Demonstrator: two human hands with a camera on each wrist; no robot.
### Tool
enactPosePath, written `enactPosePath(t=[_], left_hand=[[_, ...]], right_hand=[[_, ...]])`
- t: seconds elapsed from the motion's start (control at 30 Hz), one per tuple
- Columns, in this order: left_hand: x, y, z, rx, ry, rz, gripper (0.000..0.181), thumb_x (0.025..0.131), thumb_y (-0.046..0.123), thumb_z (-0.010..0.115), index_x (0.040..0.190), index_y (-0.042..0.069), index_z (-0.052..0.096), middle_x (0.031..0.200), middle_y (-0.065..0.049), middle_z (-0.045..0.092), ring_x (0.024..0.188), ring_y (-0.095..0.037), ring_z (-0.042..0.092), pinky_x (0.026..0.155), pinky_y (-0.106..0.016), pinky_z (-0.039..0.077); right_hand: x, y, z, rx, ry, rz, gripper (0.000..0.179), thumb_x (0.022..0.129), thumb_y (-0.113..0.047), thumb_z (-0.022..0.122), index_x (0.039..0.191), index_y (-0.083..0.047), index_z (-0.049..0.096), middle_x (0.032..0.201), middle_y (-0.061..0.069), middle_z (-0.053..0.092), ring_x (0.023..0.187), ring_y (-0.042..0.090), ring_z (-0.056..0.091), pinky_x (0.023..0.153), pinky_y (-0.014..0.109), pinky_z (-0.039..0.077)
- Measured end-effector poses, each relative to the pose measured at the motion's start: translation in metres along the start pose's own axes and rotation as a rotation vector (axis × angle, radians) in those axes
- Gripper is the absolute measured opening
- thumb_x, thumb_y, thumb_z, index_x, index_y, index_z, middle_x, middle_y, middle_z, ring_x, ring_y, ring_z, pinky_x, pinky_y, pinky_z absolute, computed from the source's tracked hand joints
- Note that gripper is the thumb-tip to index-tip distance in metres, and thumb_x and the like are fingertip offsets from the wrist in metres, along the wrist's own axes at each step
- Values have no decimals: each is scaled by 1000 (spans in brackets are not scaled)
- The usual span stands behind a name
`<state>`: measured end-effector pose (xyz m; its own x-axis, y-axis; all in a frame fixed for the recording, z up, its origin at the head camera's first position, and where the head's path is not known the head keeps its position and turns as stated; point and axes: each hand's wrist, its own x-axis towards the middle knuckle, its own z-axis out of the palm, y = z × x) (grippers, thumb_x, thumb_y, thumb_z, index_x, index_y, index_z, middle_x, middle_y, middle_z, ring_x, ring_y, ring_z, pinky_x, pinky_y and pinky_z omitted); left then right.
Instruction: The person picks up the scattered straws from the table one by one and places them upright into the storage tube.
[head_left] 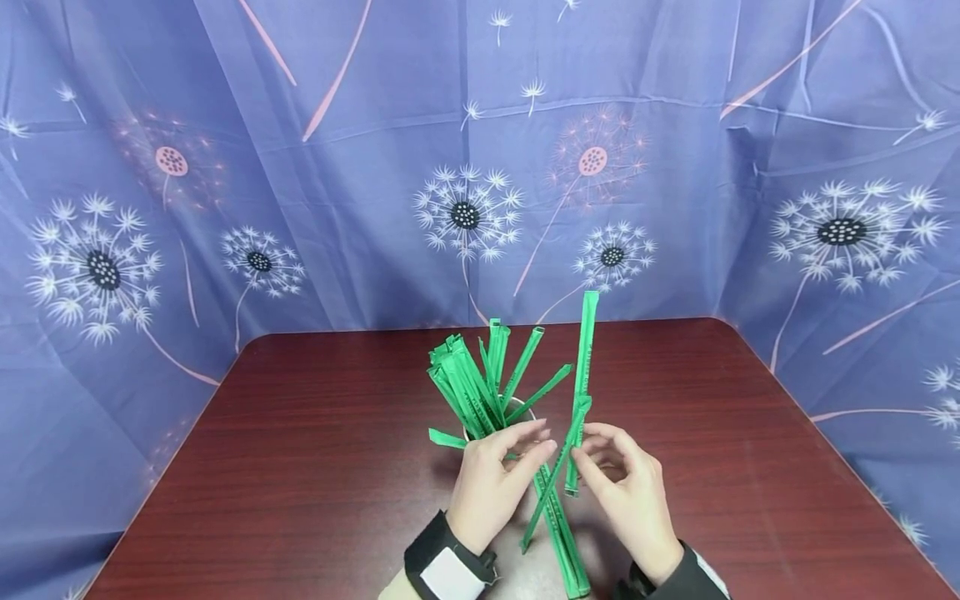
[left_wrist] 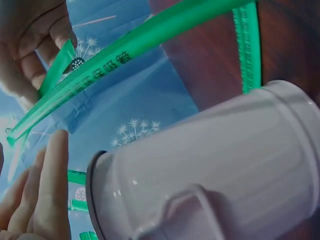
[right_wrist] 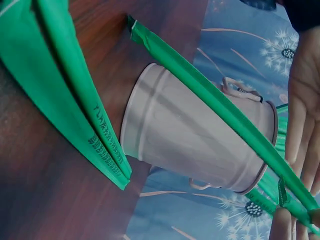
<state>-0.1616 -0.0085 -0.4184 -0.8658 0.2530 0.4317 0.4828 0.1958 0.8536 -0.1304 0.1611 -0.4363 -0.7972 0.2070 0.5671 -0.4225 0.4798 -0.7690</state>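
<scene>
My right hand (head_left: 630,487) pinches a green paper-wrapped straw (head_left: 584,358) standing upright, between thumb and fingers. A second wrapped straw (head_left: 552,487) slants across it at the fingertips, its lower end toward the front. To the left, my left hand (head_left: 487,483) has its fingers extended and nothing in them, close to the slanting straw; in the left wrist view its fingers (left_wrist: 52,192) are straight. Behind it stands a pale metal bucket (left_wrist: 215,150) with small side handles, mostly hidden by the hand in the head view. Many wrapped straws (head_left: 468,387) fan out of its top.
More wrapped straws (head_left: 562,542) lie side by side on the dark red wooden table (head_left: 315,467), in front of the bucket between the wrists. A blue cloth (head_left: 375,208) with a dandelion print hangs behind the table and along both sides.
</scene>
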Motion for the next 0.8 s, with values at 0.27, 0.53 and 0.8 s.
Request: enactPosePath(t=[0.27,0.53,0.8], left_hand=[[13,11,3,-77,75,-6,48,94,36,65,127,2,71,108,-9,77,88,-14,74,69,-27,62],[19,17,2,-111,132,-33,41,90,34,70,115,2,76,97,-5,78,86,-13,71,69,-29,62],[18,17,3,-128,163,-25,30,89,36,71,101,10,79,86,0,76,75,-12,70,60,-27,60]], right_hand=[[-3,-5,5,12,-61,-130,29,79,6,76,105,-6,73,79,1,69,66,4,63,48,16,52],[-7,-5,8,81,-157,-84,29,81,7,73,108,-5,72,84,-3,70,72,6,66,56,22,58],[-7,-2,5,451,-589,311,53,87,9,52,138,17,42,118,32,65,96,21,70,76,42,63]])
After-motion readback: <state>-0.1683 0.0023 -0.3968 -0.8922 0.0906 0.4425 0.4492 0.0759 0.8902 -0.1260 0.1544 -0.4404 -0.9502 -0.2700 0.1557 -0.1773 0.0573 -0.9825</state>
